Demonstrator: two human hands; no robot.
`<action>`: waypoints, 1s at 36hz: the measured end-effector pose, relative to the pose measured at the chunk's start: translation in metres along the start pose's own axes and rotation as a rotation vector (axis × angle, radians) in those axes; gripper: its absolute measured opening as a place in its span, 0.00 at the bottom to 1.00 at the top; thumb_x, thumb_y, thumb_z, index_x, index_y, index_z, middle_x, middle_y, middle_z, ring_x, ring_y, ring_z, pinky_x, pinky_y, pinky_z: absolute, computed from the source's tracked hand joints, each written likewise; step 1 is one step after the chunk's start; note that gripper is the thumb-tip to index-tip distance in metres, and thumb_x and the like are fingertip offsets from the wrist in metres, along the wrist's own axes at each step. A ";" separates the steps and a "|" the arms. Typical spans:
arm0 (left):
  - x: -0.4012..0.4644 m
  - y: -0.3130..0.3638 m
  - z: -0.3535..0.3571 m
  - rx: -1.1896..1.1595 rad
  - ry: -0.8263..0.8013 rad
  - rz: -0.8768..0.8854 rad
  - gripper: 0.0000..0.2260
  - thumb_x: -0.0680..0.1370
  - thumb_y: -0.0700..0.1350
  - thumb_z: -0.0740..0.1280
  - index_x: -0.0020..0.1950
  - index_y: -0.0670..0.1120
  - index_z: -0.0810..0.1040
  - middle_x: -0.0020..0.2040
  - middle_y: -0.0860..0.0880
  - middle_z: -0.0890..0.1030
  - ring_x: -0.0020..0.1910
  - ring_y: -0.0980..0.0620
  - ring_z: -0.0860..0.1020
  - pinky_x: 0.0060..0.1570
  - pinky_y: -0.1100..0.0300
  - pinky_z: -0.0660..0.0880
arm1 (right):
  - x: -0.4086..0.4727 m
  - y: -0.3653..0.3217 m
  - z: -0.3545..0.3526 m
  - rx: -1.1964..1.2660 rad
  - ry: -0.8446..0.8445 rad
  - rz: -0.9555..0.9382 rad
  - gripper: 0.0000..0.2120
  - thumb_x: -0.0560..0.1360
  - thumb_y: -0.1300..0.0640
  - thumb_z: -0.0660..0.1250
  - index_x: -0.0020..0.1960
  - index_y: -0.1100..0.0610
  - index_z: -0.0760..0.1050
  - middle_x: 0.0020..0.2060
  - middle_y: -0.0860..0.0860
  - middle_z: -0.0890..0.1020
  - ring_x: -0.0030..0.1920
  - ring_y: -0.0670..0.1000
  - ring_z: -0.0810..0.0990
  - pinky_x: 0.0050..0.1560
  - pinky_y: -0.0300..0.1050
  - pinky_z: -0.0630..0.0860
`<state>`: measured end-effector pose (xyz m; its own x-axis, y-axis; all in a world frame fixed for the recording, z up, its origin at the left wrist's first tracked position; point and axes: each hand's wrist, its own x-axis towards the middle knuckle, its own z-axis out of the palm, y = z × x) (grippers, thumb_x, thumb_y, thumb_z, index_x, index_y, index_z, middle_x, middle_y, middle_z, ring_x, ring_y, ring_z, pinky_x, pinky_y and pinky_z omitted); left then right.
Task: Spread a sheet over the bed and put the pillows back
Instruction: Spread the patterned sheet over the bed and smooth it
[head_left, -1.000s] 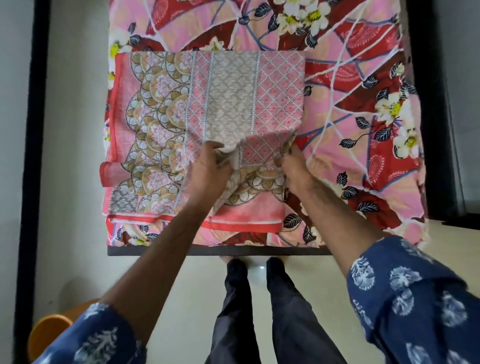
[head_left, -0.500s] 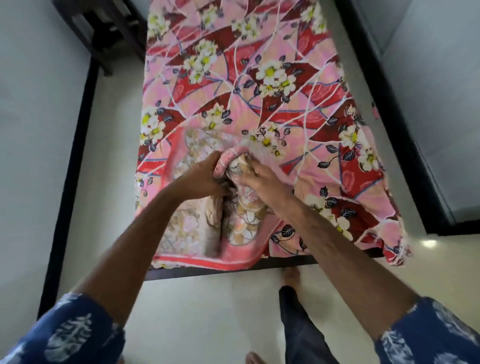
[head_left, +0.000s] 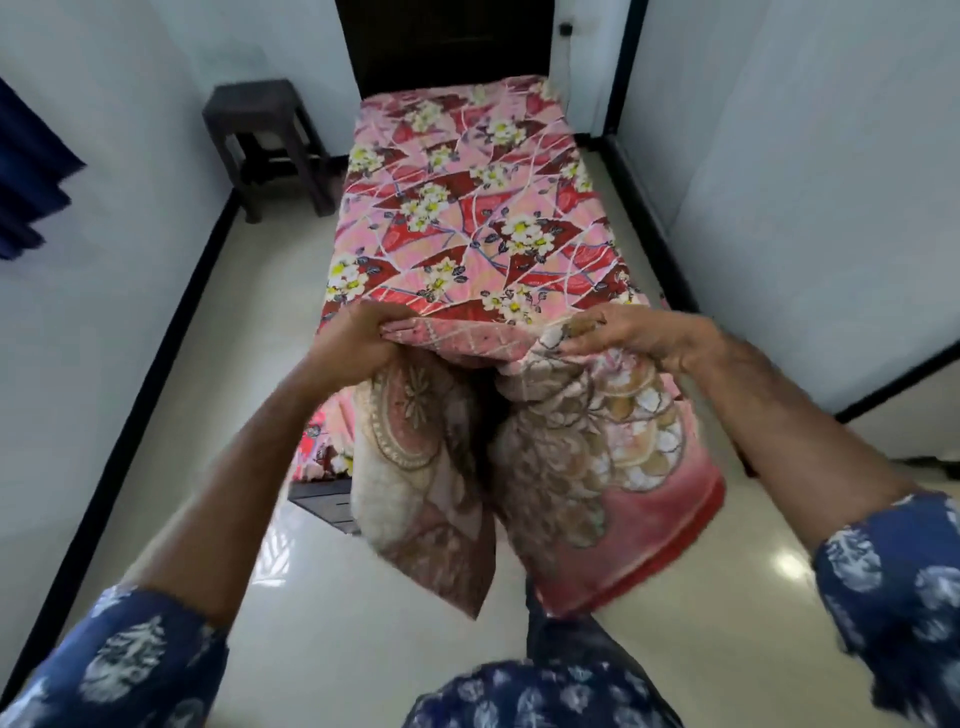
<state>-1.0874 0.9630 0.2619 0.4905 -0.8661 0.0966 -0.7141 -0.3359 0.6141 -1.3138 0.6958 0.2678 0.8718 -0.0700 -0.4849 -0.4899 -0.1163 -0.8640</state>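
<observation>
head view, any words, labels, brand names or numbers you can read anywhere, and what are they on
None: no readable text shows.
The folded sheet held up by the left hand and right hand carries only printed patterns, blurred by motion.
The bed cover shows only flowers and leaves.
The stool and walls carry no writing.

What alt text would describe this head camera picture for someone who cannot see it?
Two hands, left hand and right hand, grip a partly folded pink patterned sheet, lifted at the foot of a narrow bed with a floral cover. A dark stool stands beside the bed.
</observation>
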 end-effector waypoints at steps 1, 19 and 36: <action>-0.005 0.001 -0.007 -0.026 -0.004 -0.004 0.15 0.68 0.47 0.67 0.51 0.47 0.86 0.37 0.66 0.82 0.40 0.65 0.79 0.46 0.59 0.77 | -0.014 -0.002 -0.002 -0.022 -0.004 -0.017 0.28 0.68 0.49 0.80 0.63 0.61 0.81 0.62 0.58 0.83 0.61 0.56 0.81 0.72 0.58 0.70; -0.092 -0.103 0.062 0.207 0.269 -0.829 0.11 0.65 0.47 0.68 0.47 0.51 0.79 0.40 0.40 0.82 0.41 0.35 0.81 0.40 0.48 0.80 | -0.030 0.086 -0.023 -0.538 -0.125 0.389 0.28 0.60 0.32 0.79 0.54 0.46 0.82 0.61 0.38 0.76 0.61 0.43 0.75 0.69 0.44 0.64; 0.138 -0.224 0.078 0.237 0.229 -0.950 0.38 0.78 0.48 0.69 0.81 0.37 0.54 0.80 0.35 0.55 0.78 0.34 0.57 0.76 0.38 0.54 | 0.199 0.116 -0.160 -1.102 0.749 0.040 0.30 0.71 0.68 0.68 0.71 0.54 0.67 0.70 0.61 0.69 0.64 0.65 0.74 0.61 0.61 0.75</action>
<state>-0.8988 0.8899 0.0762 0.9749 -0.1174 -0.1890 -0.0458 -0.9372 0.3458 -1.1975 0.5102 0.0927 0.8181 -0.5750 -0.0095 -0.5719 -0.8118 -0.1181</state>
